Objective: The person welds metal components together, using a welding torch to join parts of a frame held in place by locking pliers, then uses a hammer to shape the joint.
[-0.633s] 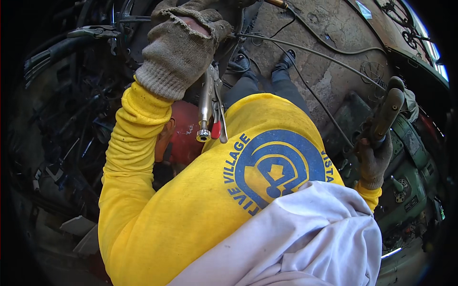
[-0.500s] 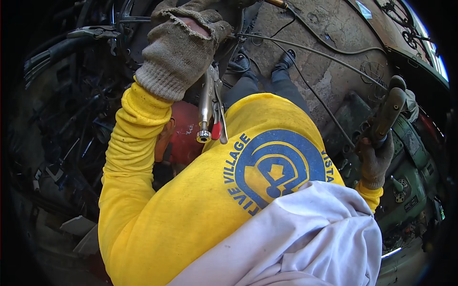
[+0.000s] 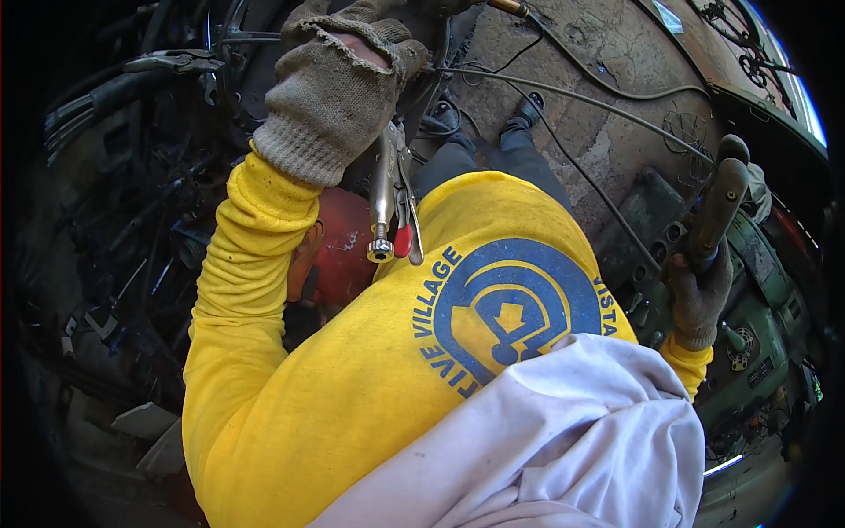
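My left hand (image 3: 330,101), in a grey knitted glove torn across the back, is at the upper left with its fingers curled around something dark that I cannot make out. Just below it hang locking pliers (image 3: 381,198) with a red release lever; whether the hand touches them is unclear, and their jaws are hidden. At the right edge, my gloved right hand (image 3: 701,299) is closed around the handle of a welding electrode holder (image 3: 720,207). A long thin welding rod (image 3: 581,92) stretches from the holder's end across to beside my left hand.
Dark cables (image 3: 585,172) and a hose (image 3: 634,95) lie across the stained concrete floor (image 3: 581,35). Green machinery (image 3: 753,308) stands below my right hand. A red rounded object (image 3: 343,238) sits under my left forearm. Metal clutter and another clamp (image 3: 174,62) fill the left side.
My right hand and the electrode holder have shifted very slightly rightward. The left hand and locking pliers have moved only a trace in the picture; both hands keep the same grip.
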A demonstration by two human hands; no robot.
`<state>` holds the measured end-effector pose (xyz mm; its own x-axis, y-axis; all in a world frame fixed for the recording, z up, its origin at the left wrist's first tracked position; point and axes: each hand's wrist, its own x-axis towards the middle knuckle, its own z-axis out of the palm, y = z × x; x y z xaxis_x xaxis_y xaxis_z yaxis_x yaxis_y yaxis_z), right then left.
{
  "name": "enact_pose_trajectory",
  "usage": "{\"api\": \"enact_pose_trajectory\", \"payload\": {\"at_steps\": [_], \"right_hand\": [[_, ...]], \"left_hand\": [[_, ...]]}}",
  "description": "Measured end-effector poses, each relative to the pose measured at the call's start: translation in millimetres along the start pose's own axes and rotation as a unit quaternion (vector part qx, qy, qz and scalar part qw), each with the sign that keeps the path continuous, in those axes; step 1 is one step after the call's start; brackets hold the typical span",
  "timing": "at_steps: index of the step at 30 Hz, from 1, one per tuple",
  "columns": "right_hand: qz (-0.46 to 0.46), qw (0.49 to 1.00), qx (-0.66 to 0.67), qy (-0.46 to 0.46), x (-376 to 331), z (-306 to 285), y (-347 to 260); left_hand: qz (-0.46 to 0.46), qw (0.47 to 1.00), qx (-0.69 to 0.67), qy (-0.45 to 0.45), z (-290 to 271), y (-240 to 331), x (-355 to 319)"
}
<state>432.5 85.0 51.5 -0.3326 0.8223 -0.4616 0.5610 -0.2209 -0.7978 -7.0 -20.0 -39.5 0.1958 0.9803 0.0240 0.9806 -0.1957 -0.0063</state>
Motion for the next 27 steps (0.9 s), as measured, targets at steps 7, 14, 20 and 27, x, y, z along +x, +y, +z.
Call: {"api": "enact_pose_trajectory", "payload": {"at_steps": [7, 14, 20, 27], "right_hand": [[-0.01, 1.0, -0.015, -0.001, -1, 0, -7], [-0.008, 0.998, -0.066, 0.013, -4, 2, -27], [0.055, 0.997, -0.046, 0.027, -6, 5, -40], [0.09, 0.995, -0.026, 0.044, -4, 11, -44]], "left_hand": [[0.041, 0.998, 0.005, 0.057, -9, -1, 4], [0.028, 0.999, 0.019, 0.023, -8, 0, 7], [0.01, 1.0, 0.007, -0.013, -8, 0, 7], [0.027, 0.999, 0.023, 0.025, -5, -1, 2]]}}
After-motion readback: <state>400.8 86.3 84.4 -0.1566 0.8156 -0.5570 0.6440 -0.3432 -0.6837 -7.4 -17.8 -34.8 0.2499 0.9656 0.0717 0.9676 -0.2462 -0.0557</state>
